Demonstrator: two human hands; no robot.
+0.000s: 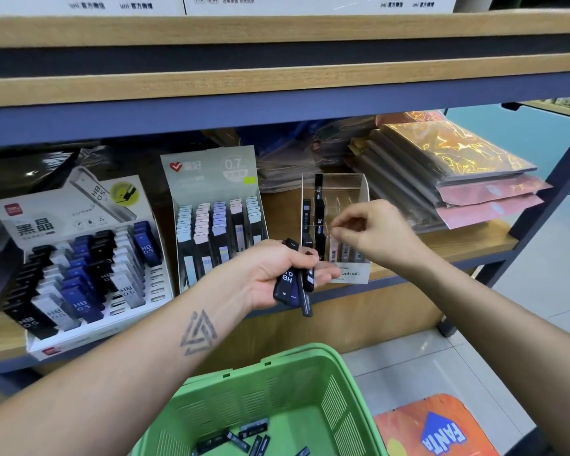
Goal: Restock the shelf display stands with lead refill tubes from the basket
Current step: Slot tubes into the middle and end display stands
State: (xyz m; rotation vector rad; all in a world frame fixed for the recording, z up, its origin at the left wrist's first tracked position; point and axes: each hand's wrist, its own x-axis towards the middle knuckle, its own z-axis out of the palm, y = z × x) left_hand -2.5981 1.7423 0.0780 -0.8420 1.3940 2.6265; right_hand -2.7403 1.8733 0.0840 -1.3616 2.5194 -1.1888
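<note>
You are mid-restock, feeding tubes one at a time into the clear stand.

On the far left, the card stand [79, 258] is a printed cardboard tray with stepped slots, most filled with flat, glossy tubes in black, navy and pale grey marked HB 0.5; several slots at its lower right are open. Next to it the pastel stand [216, 225], also card, holds five tidy columns of matt caps in blue, pink and lilac, and looks full.

Your left hand [277, 274], palm up in front of the shelf edge, has its fingers curled around a bundle of tubes [293, 284]: slim, hard, dark plastic sticks, one marked HB. They fan out loosely, so one could slide free (keep the curl snug).

The clear stand [334, 225] is thin see-through plastic with tiered dividers, and holds only a few dark tubes at the back left and some pale ones along the front row. Your right hand [372, 235] hovers at that front row, thumb and forefinger pinched together; whether they hold a tube I cannot tell.

Next, you need to draw one tube from the bundle, turn it upright and drop it squarely between the dividers.

More tubes lie loose on the floor of the green basket [310, 380], a rigid slotted plastic one, below your arms.
</note>
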